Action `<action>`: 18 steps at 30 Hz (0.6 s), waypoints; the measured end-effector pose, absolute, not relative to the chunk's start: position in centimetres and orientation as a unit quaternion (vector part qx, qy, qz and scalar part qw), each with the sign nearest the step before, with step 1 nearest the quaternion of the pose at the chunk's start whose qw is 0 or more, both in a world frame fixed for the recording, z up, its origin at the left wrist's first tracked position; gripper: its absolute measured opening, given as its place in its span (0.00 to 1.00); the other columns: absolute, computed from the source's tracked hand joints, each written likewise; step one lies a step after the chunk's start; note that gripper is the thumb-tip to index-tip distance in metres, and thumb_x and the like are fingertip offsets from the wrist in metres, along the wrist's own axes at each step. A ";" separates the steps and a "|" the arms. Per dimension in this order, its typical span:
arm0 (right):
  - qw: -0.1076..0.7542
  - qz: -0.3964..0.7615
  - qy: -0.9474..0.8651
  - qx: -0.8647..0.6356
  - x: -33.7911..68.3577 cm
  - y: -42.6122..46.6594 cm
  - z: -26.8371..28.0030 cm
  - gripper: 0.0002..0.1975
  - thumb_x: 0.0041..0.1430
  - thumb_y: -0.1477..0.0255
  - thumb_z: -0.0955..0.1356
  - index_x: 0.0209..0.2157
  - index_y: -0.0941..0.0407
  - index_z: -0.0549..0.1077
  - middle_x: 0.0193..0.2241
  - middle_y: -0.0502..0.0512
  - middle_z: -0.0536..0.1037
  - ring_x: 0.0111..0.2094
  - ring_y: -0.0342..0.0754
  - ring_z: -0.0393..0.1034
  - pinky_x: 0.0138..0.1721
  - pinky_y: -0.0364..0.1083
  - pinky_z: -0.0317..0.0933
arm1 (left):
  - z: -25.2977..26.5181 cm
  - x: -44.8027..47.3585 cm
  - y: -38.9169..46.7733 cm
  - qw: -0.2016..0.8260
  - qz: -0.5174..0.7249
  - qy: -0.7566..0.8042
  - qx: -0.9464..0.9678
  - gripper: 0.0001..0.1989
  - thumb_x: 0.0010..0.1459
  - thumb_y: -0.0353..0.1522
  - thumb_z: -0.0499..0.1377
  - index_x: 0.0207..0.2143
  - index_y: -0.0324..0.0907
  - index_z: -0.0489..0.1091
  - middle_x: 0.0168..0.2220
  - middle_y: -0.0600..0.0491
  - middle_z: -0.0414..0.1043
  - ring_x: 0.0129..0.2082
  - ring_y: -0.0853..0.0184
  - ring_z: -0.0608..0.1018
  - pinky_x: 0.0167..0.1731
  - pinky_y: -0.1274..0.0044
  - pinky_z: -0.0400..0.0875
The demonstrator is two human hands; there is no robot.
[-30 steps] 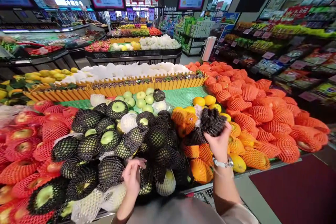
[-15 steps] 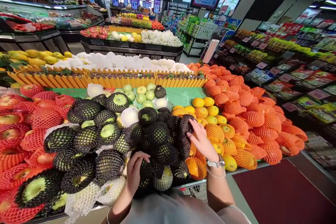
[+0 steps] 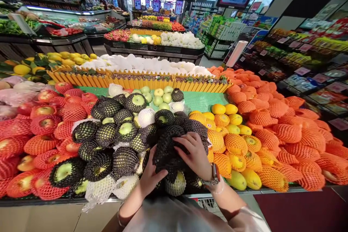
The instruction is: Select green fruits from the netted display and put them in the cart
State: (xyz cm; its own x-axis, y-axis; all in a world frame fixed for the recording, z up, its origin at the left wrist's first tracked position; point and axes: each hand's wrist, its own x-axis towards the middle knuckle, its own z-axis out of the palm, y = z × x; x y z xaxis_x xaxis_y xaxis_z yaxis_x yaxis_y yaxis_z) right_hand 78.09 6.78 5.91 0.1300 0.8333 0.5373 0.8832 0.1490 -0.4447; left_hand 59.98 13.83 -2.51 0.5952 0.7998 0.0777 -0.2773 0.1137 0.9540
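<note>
Between my two hands is a black foam fruit net (image 3: pixel 167 150); whether fruit sits inside it I cannot see. My left hand (image 3: pixel 151 177) grips it from the left and below, with the thumb toward me. My right hand (image 3: pixel 194 154), wearing a wristwatch (image 3: pixel 215 172), curls its fingers over the net's upper right side. Around them lie green apples in black nets, such as this netted apple (image 3: pixel 136 102) and another apple (image 3: pixel 127 129). Just below the hands rests a fruit in a pale net (image 3: pixel 176 184).
Red apples in red-orange nets (image 3: pixel 46 123) lie to the left. Yellow-orange fruit (image 3: pixel 236 145) and orange-netted fruit (image 3: pixel 288 134) fill the right. Behind the bare green apples (image 3: pixel 158 100) runs a low yellow fence (image 3: pixel 141 82). A roll on a stand (image 3: pixel 237 53) rises at the back right.
My right hand has moved left from the pile's right edge with a black net. My left hand has come up to grip the same net. The view has turned left.
</note>
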 end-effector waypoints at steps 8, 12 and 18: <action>0.564 0.231 -0.541 -0.579 76.3 9.4 3.7 0.25 0.60 0.71 0.70 0.58 0.47 0.65 0.48 0.55 0.74 0.50 0.51 0.69 0.54 0.53 0.65 | -1.0 60.5 17.5 0.716 0.453 0.337 0.411 0.21 0.50 0.45 0.66 0.42 0.41 0.75 0.39 0.49 0.79 0.42 0.57 0.79 0.46 0.68 0.72; 0.667 0.458 -0.352 -0.471 75.1 9.9 3.0 0.37 0.51 0.71 0.75 0.61 0.43 0.60 0.45 0.50 0.74 0.46 0.48 0.70 0.50 0.49 0.66 | -0.5 59.2 18.8 0.596 0.453 0.362 0.556 0.11 0.52 0.39 0.63 0.33 0.41 0.75 0.30 0.53 0.76 0.33 0.63 0.76 0.37 0.73 0.70; 0.584 0.661 -0.311 -0.353 73.3 9.1 2.9 0.25 0.52 0.70 0.73 0.53 0.47 0.71 0.45 0.50 0.77 0.45 0.48 0.71 0.50 0.48 0.64 | -1.6 56.9 18.9 0.451 0.498 0.422 0.608 0.09 0.47 0.30 0.57 0.33 0.43 0.74 0.33 0.53 0.76 0.36 0.61 0.76 0.40 0.70 0.70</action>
State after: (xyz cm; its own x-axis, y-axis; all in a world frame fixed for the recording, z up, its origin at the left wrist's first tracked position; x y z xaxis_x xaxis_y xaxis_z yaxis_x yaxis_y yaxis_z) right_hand 73.31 9.05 2.92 -0.0689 0.9922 -0.1041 -0.5522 -0.1248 -0.8243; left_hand 56.92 18.88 -1.63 0.1470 0.9632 0.2249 0.0642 -0.2361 0.9696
